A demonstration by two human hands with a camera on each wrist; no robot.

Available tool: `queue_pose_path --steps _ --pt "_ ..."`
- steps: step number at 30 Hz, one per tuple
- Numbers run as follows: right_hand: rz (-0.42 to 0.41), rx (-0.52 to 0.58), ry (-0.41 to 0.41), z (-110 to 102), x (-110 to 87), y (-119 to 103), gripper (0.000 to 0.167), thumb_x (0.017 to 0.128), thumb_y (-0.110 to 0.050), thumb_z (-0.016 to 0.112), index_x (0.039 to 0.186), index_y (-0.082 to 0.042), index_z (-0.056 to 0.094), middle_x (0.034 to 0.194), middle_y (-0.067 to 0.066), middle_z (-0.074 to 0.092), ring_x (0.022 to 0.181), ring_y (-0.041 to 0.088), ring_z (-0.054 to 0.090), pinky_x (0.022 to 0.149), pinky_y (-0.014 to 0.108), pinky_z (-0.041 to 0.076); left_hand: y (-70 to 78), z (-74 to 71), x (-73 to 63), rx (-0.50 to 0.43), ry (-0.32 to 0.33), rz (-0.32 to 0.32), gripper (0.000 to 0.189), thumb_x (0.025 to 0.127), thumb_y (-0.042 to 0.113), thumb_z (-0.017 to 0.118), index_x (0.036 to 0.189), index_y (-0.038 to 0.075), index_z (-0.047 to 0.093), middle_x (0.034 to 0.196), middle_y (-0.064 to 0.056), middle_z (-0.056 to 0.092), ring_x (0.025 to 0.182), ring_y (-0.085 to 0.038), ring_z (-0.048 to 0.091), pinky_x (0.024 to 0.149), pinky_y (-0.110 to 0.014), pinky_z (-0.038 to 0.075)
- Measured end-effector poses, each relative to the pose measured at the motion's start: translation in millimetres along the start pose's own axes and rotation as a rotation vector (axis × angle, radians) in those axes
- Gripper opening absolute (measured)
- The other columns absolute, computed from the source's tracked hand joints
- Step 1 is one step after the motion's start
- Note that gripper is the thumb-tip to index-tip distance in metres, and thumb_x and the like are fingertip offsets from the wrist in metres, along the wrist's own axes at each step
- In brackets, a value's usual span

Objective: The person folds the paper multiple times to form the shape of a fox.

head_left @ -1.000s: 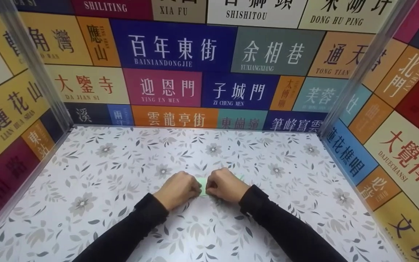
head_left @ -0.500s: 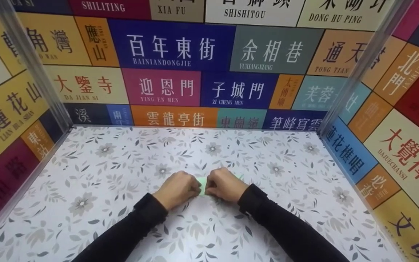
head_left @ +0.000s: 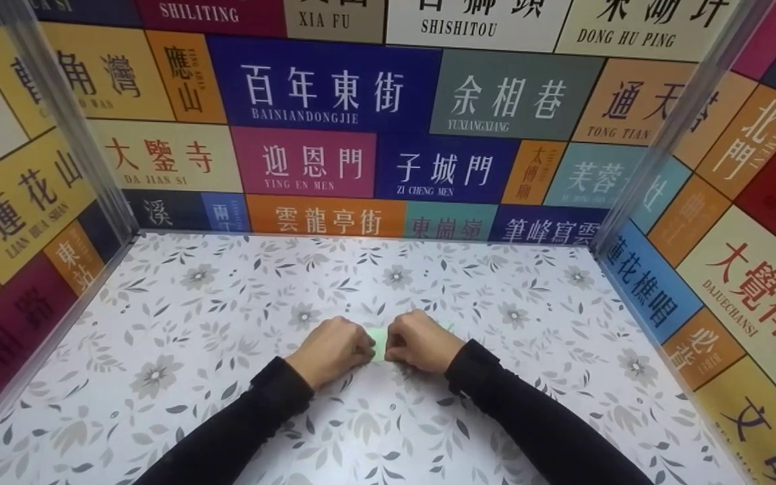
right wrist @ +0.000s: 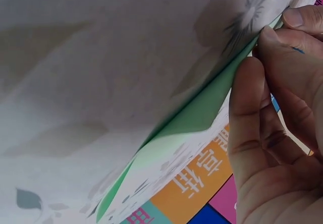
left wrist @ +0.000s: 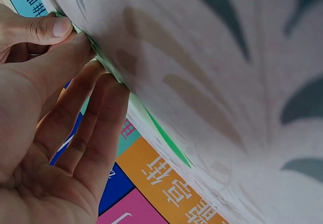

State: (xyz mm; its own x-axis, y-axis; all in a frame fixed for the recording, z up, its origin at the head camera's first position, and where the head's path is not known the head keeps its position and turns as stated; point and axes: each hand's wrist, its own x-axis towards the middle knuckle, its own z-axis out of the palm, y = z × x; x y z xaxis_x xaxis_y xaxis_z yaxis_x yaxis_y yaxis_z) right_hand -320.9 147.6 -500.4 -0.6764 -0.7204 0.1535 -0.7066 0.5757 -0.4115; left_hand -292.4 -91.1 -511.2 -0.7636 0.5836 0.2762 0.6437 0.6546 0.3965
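A light green sheet of paper (head_left: 380,344) lies low on the table, mostly hidden under and between the two hands in the head view. My left hand (head_left: 334,350) pinches it from the left, and my right hand (head_left: 422,342) pinches it from the right, the two close together but apart. In the right wrist view the green paper (right wrist: 204,108) looks folded, with a raised flap running away from the thumb tip. The left wrist view shows only a thin green edge (left wrist: 169,141) beyond the left fingertips. Both thumbs sit side by side along the paper.
The table (head_left: 240,417) has a white covering with grey flowers and leaves. Behind it stands a wall (head_left: 320,84) of coloured panels with Chinese lettering, with similar panels at both sides. Clear strips (head_left: 68,121) run up the corners.
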Motion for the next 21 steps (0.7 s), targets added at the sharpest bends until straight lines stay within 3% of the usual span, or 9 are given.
queue_pose_path --steps 12,18,21 --pt "0.023 0.012 -0.006 -1.3 -4.0 2.4 0.009 0.096 -0.010 0.095 0.092 -0.008 0.087 0.085 0.004 0.085 0.075 0.011 0.073 0.074 0.025 0.060 1.8 -0.4 -1.8 0.003 0.031 0.014 0.012 0.091 0.005 0.094 0.100 0.012 0.093 0.104 -0.006 0.092 0.098 -0.028 0.089 0.091 -0.044 0.072" --pt "0.031 0.001 0.008 -0.1 -5.6 2.9 0.010 0.096 -0.009 0.095 0.091 -0.008 0.086 0.086 0.004 0.085 0.076 0.012 0.074 0.073 0.024 0.060 1.0 0.2 -2.4 0.019 0.042 0.046 0.011 0.090 0.002 0.093 0.090 0.012 0.090 0.094 -0.002 0.090 0.085 -0.024 0.085 0.080 -0.042 0.070" --pt "0.044 0.005 0.009 -0.4 -7.1 3.7 0.010 0.096 -0.009 0.095 0.091 -0.008 0.086 0.086 0.004 0.085 0.076 0.011 0.073 0.073 0.024 0.060 -0.4 1.3 -2.9 0.007 0.055 0.059 0.008 0.091 0.002 0.092 0.092 0.010 0.090 0.095 -0.004 0.090 0.085 -0.026 0.085 0.079 -0.045 0.070"
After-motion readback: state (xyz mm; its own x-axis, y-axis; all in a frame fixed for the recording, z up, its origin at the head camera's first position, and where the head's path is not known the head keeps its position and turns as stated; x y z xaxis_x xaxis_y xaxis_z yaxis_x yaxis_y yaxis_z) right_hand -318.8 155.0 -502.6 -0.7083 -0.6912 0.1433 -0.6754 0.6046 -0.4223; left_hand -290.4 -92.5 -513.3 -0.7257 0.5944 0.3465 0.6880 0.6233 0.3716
